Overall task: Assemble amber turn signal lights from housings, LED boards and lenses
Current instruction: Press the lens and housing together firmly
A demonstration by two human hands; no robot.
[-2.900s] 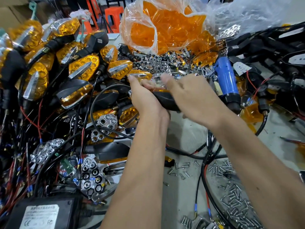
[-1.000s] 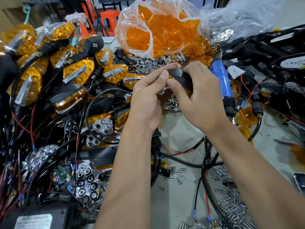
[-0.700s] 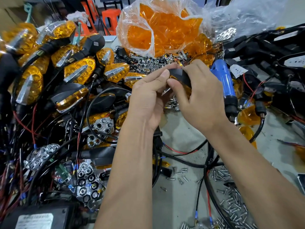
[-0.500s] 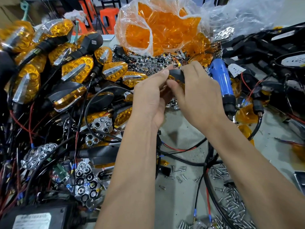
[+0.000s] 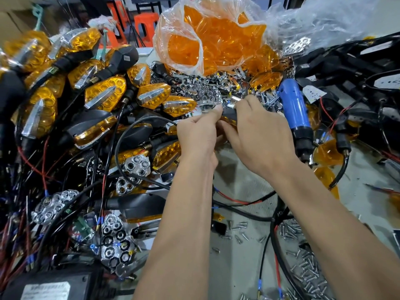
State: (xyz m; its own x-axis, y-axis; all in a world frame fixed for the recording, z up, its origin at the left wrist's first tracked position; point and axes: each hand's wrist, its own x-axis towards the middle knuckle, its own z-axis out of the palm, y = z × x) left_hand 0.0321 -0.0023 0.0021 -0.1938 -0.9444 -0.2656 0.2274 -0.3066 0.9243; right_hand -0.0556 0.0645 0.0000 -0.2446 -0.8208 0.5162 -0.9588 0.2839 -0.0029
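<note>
Both hands meet over the bench's middle around one turn signal point(image 5: 228, 118), a black housing with an amber lens, mostly hidden between them. My left hand point(image 5: 200, 133) pinches its left end with thumb and forefinger. From the right, my right hand point(image 5: 259, 135) curls round the black housing. Its black cable with red wire point(image 5: 238, 201) trails down below my wrists. A clear bag of amber lenses point(image 5: 216, 40) stands behind the hands. Chrome reflector pieces point(image 5: 201, 92) lie heaped in front of the bag.
Finished amber signals point(image 5: 104, 94) and tangled wires pile up on the left. A blue electric screwdriver point(image 5: 296, 113) lies just right of my right hand. Black housings point(image 5: 357, 68) fill the far right. Loose screws point(image 5: 303, 267) scatter at lower right. A black power box point(image 5: 49, 286) sits bottom left.
My hands lifted the signal off the bench and turned it between them, then lowered it slightly. The view has shifted a little; the piles have not moved.
</note>
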